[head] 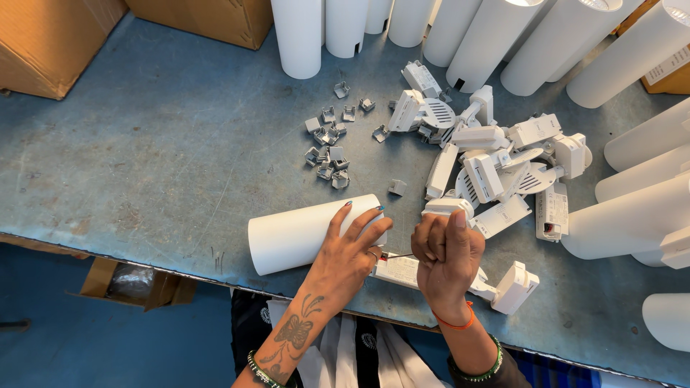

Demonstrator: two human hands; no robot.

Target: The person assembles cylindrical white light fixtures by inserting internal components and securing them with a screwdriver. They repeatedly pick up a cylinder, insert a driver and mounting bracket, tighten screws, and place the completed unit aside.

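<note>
Worn blue-grey metal workbench [158, 158], cardboard boxes [50, 43] at the far left corner. Row of upright white cylindrical lamp housings [298, 36] along the far edge, more lying at the right. Mid-bench: scatter of small grey metal clips [327, 151], and right of them a heap of white plastic track-light adapters and driver boxes [496, 162].

Near edge, centre: one white cylinder housing [298, 233] lies on its side. Left hand [352, 255] rests over its right end, fingers spread and pressing down on it, not wrapped around. Right hand [447, 262] just beside, curled into a closed fist, pinching thin red and black wires [399, 256] that run toward the cylinder's end. Under and right of the fist sits a white driver box with adapter block [514, 287], touching the bench near the edge. Hands nearly touching each other.
</note>
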